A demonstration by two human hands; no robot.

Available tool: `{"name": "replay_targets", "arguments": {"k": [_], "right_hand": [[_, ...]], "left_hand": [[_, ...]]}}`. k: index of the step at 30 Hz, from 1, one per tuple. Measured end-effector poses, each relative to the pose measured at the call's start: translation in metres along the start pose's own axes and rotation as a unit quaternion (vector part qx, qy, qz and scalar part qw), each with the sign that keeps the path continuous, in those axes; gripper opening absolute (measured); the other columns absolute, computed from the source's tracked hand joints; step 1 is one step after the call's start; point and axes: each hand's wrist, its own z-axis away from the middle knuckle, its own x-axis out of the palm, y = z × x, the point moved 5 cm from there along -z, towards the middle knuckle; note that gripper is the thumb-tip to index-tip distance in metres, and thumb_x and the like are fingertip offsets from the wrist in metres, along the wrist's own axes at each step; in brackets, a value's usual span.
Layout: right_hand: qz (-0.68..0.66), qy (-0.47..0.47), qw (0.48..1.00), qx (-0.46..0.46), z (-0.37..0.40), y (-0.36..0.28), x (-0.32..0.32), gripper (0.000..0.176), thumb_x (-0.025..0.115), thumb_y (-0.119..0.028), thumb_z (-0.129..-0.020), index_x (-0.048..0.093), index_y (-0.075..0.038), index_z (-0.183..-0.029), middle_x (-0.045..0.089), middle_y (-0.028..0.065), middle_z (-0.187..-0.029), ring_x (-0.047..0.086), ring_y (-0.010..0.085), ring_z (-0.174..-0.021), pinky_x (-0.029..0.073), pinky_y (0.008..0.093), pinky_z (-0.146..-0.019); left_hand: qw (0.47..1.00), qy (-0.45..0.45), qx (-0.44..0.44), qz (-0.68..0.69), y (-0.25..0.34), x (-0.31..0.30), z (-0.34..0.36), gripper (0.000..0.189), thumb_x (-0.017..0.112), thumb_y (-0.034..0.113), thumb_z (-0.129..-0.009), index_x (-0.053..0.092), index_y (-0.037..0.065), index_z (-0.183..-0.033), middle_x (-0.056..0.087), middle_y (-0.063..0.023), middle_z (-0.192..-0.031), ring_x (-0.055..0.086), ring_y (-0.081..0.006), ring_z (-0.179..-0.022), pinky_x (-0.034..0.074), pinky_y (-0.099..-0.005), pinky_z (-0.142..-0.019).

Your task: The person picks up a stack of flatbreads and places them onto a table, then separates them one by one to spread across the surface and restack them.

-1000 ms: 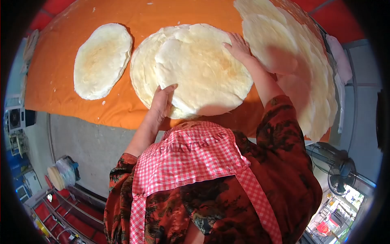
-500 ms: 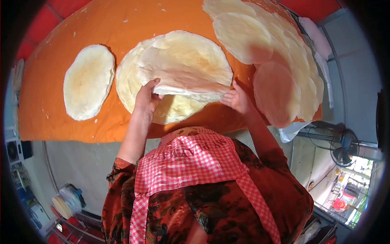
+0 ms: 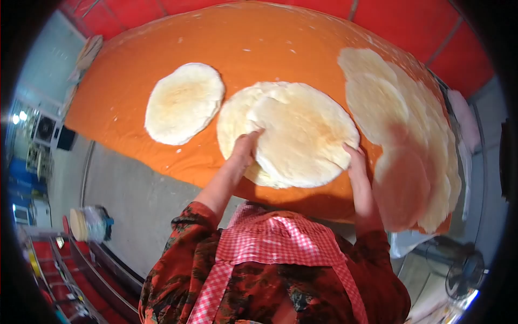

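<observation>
A round, pale flatbread point(image 3: 305, 137) with light brown patches is held by its edges between my two hands. My left hand point(image 3: 245, 148) grips its left edge, thumb on top. At its right edge my right hand point(image 3: 354, 159) pinches the rim, the fingertips partly hidden beneath. Under it lies a pile of similar flatbreads point(image 3: 233, 120), showing at the left and below. The held bread covers most of that pile. Another flatbread point(image 3: 184, 102) rests to the left, apart from both hands.
An orange cloth point(image 3: 270, 46) covers the large table. Several overlapping thin flatbreads point(image 3: 402, 97) spread along its right side, partly in shadow. A fan point(image 3: 465, 275) stands beyond the lower right corner, and a red surface point(image 3: 402, 21) borders the far edge.
The near edge of the held flatbread, raised and curled before, has come down toward me and now lies flatter. Both hands still hold it. The view has shifted, moving the table within the frame.
</observation>
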Motion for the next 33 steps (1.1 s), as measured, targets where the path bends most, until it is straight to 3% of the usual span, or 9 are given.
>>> {"name": "replay_targets", "arguments": {"k": [5, 8, 10, 13, 16, 23, 26, 30, 33], "right_hand": [[0.029, -0.119, 0.992, -0.022, -0.002, -0.021, 0.022, 0.051, 0.067, -0.005, -0.079, 0.051, 0.0, -0.127, 0.059, 0.0119, -0.121, 0.056, 0.025, -0.112, 0.043, 0.0382, -0.098], [0.192, -0.112, 0.964, -0.145, -0.018, -0.061, 0.022, 0.053, 0.065, -0.003, -0.077, 0.05, -0.001, -0.128, 0.06, 0.011, -0.118, 0.059, 0.0253, -0.108, 0.046, 0.0378, -0.095], [0.245, -0.13, 0.954, -0.112, -0.019, -0.098, 0.04, 0.057, 0.064, -0.002, -0.075, 0.047, 0.0, -0.129, 0.06, 0.0125, -0.118, 0.061, 0.0262, -0.104, 0.05, 0.0368, -0.09], [0.222, -0.148, 0.96, -0.086, 0.049, -0.156, 0.163, 0.058, 0.065, -0.003, -0.076, 0.046, 0.001, -0.13, 0.06, 0.0146, -0.118, 0.062, 0.0271, -0.101, 0.052, 0.0357, -0.085], [0.233, -0.173, 0.952, -0.095, 0.066, -0.163, 0.273, 0.057, 0.066, -0.003, -0.076, 0.046, 0.002, -0.13, 0.059, 0.0163, -0.12, 0.061, 0.027, -0.105, 0.05, 0.0369, -0.088], [0.11, -0.26, 0.95, -0.133, 0.011, -0.075, 0.464, 0.06, 0.071, -0.009, -0.076, 0.047, 0.0, -0.13, 0.06, 0.015, -0.119, 0.058, 0.0274, -0.108, 0.047, 0.0381, -0.092], [0.027, -0.346, 0.934, -0.084, -0.024, -0.003, 0.507, 0.055, 0.066, -0.004, -0.078, 0.047, 0.001, -0.13, 0.06, 0.0156, -0.117, 0.061, 0.0279, -0.102, 0.05, 0.0391, -0.089], [0.198, -0.201, 0.956, 0.079, -0.105, 0.132, 0.489, 0.048, 0.066, 0.001, -0.076, 0.054, 0.001, -0.123, 0.062, 0.0127, -0.115, 0.061, 0.0252, -0.099, 0.051, 0.036, -0.088], [0.212, -0.155, 0.965, 0.029, -0.107, 0.154, 0.483, 0.046, 0.066, 0.001, -0.076, 0.056, 0.0, -0.12, 0.063, 0.0112, -0.112, 0.061, 0.0247, -0.098, 0.051, 0.0343, -0.087]], "left_hand": [[0.992, -0.064, -0.052, 0.09, 0.003, 0.009, -0.006, 0.043, 0.062, 0.006, -0.081, 0.047, -0.004, -0.12, 0.059, -0.021, -0.111, 0.061, -0.0348, -0.099, 0.055, -0.0463, -0.08], [0.998, -0.026, 0.001, 0.065, 0.034, 0.028, 0.017, 0.034, 0.059, 0.003, -0.08, 0.048, 0.001, -0.112, 0.06, -0.0159, -0.099, 0.063, -0.0264, -0.079, 0.053, -0.0335, -0.054], [0.996, -0.025, 0.025, 0.08, 0.066, 0.032, 0.032, 0.028, 0.057, 0.001, -0.08, 0.049, 0.003, -0.106, 0.059, -0.0126, -0.091, 0.06, -0.0183, -0.064, 0.04, -0.026, -0.038], [0.987, -0.113, 0.073, 0.094, 0.126, 0.006, 0.036, 0.035, 0.056, -0.001, -0.079, 0.048, 0.002, -0.113, 0.06, -0.0145, -0.097, 0.062, -0.0232, -0.076, 0.051, -0.0308, -0.05], [0.967, -0.136, 0.169, 0.131, 0.213, -0.037, 0.068, 0.043, 0.057, -0.001, -0.077, 0.05, 0.001, -0.12, 0.061, -0.015, -0.109, 0.06, -0.0283, -0.104, 0.051, -0.0423, -0.091], [0.944, -0.039, 0.325, 0.027, 0.368, -0.189, 0.098, 0.039, 0.057, -0.004, -0.078, 0.05, -0.003, -0.117, 0.06, -0.0191, -0.11, 0.062, -0.0288, -0.099, 0.054, -0.0408, -0.086], [0.951, 0.036, 0.305, 0.02, 0.367, -0.24, 0.095, 0.038, 0.056, -0.002, -0.082, 0.05, -0.005, -0.119, 0.062, -0.0182, -0.11, 0.062, -0.0284, -0.101, 0.054, -0.0401, -0.088], [0.975, 0.107, 0.197, 0.004, 0.3, -0.345, 0.016, 0.041, 0.056, -0.004, -0.082, 0.049, -0.005, -0.122, 0.06, -0.0188, -0.117, 0.061, -0.0306, -0.104, 0.052, -0.0415, -0.089], [0.98, 0.103, 0.157, 0.062, 0.284, -0.366, 0.002, 0.041, 0.056, 0.003, -0.086, 0.045, -0.008, -0.124, 0.059, -0.0185, -0.119, 0.061, -0.0287, -0.103, 0.052, -0.0426, -0.089]]}}
